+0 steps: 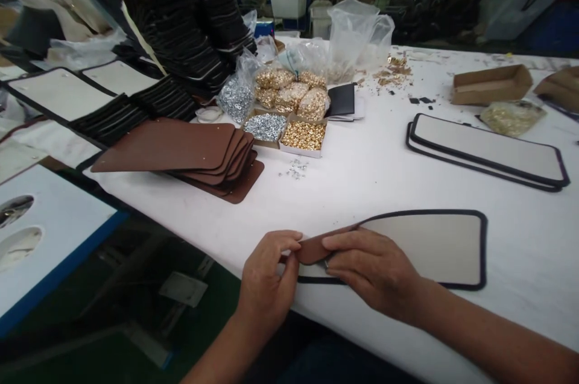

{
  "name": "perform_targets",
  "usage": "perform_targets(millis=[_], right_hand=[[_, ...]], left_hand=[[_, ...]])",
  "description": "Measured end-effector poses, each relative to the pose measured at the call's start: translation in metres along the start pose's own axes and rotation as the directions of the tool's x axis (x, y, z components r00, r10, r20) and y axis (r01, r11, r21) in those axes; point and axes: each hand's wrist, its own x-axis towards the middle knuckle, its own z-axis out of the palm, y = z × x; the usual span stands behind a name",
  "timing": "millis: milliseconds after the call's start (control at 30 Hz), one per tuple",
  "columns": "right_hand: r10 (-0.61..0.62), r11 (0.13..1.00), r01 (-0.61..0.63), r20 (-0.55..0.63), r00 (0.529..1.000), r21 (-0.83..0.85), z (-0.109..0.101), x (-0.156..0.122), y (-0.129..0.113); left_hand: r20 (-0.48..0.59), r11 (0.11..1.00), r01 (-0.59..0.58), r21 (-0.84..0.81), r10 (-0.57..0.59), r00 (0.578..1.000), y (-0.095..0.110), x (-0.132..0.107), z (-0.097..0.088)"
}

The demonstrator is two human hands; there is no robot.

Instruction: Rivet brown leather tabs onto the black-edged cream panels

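Observation:
A flat panel (434,245), pale grey with a black edge, lies near the front of the white table. Its left end is bent up and over, so that its brown face (312,249) shows. My left hand (269,278) pinches the folded corner between thumb and fingers. From the right, my right hand (375,269) grips the same folded part, fingers pressed on the brown side. Whether a small part sits under the right fingertips is hidden. Further back left is a fanned stack of brown panels (176,146).
Boxes of silver eyelets (265,126) and gold eyelets (303,135) stand mid-table, with loose silver pieces (296,169) before them. Bagged fittings (292,94) are behind. Two grey panels (488,146) lie right, near a cardboard tray (493,85). Tall black stacks (176,22) rise at left.

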Motion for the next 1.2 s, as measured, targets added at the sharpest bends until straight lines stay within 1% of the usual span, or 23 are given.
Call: perform_targets(millis=[100, 200, 333, 533, 667, 867, 1033, 1200], right_hand=[[-0.011, 0.999, 0.01, -0.026, 1.0, -0.05, 0.002, -0.017, 0.001], [-0.001, 0.998, 0.0, -0.006, 1.0, -0.067, 0.004, -0.024, 0.004], [0.004, 0.998, -0.003, 0.021, 1.0, -0.055, 0.004, -0.024, 0.006], [0.009, 0.999, -0.008, 0.021, 1.0, -0.051, 0.002, -0.023, 0.005], [0.028, 0.999, -0.027, 0.026, 0.999, -0.02, 0.002, -0.023, 0.005], [0.034, 0.999, -0.034, 0.031, 0.999, 0.003, 0.003, -0.024, 0.007], [0.053, 0.998, -0.053, -0.004, 0.999, 0.021, 0.002, -0.02, 0.007], [0.104, 0.991, -0.107, 0.045, 0.994, 0.076, 0.007, -0.018, 0.011]], left_hand=[[-0.019, 0.999, -0.036, 0.005, 0.036, 0.999, 0.001, -0.009, 0.008], [-0.022, 0.998, -0.063, -0.004, 0.063, 0.998, 0.001, -0.012, 0.014], [0.01, 0.99, -0.138, 0.0, 0.138, 0.99, -0.001, -0.009, 0.015], [0.059, 0.98, -0.197, 0.033, 0.195, 0.979, 0.002, 0.0, 0.016], [0.058, 0.979, -0.199, 0.047, 0.196, 0.979, 0.004, 0.002, 0.019], [0.076, 0.978, -0.201, 0.051, 0.197, 0.978, 0.001, -0.001, 0.018], [0.086, 0.975, -0.22, 0.018, 0.217, 0.972, -0.002, -0.001, 0.018], [0.106, 0.986, -0.163, -0.035, 0.166, 0.98, -0.001, 0.003, 0.018]])
